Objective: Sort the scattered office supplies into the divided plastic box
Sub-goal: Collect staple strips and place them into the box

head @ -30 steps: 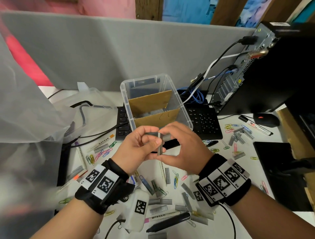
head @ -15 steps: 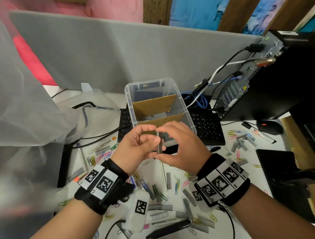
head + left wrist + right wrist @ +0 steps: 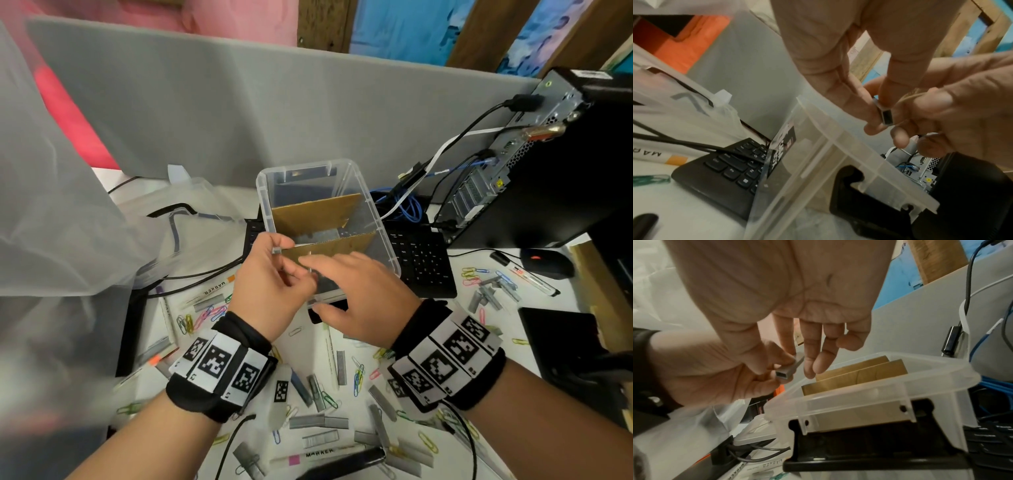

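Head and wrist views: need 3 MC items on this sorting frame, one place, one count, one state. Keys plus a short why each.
1. Where are both hands?
A. Over the near end of the clear box
B. On the mouse
C. Flat on the desk

2. How many cardboard dividers stand in the box?
A. None
B. Two
C. Five

3. What is the left hand doing?
A. Hanging open
B. Pressing the keyboard
C. Pinching a strip of staples

Key: 1 A, the left hand and right hand meet above the clear box rim. 2 B, two cardboard dividers cross it. 3 C, its fingers pinch the staple strip, seen end-on in both wrist views.
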### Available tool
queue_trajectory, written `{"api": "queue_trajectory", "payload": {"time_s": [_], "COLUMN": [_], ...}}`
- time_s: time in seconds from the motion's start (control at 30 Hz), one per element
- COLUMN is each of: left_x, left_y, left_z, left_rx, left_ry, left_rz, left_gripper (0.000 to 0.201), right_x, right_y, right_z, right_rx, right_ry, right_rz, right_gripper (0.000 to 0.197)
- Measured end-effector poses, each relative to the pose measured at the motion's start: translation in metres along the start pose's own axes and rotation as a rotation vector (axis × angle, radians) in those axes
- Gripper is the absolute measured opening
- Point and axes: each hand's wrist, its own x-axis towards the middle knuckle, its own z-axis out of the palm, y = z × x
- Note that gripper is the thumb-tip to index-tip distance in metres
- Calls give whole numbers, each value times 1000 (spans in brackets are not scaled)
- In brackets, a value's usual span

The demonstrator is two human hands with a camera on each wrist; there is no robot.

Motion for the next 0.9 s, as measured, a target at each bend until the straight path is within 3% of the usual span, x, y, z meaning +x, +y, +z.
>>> {"api": "queue_trajectory", "payload": {"time_s": [0.13, 0.3, 0.4, 0.5, 0.67, 0.9], "left_x": [3, 6, 14, 24, 32, 37], "left_y": [-1, -5, -14, -24, -33, -32], "left_z": [2, -5, -21, -31, -27, -26], "left_rx": [35, 53, 137, 216, 131, -104], "left_ry": [-1, -26, 80, 148, 56, -35], "left_rz": [6, 13, 26, 5, -129, -238], "left_gripper": [43, 27, 13, 16, 22, 20], "right_x": [5, 18, 30, 45, 75, 106], "right_y": [-4, -4, 2, 8, 10, 15], "right_z": [-1, -15, -20, -14, 4, 33], "right_rx": [161, 200, 99, 14, -97, -326], "right_ry": [36, 12, -127, -293, -496, -756], "right_rz": [-15, 29, 90, 117, 152, 77], "right_gripper": [33, 39, 44, 43, 37, 27]}}
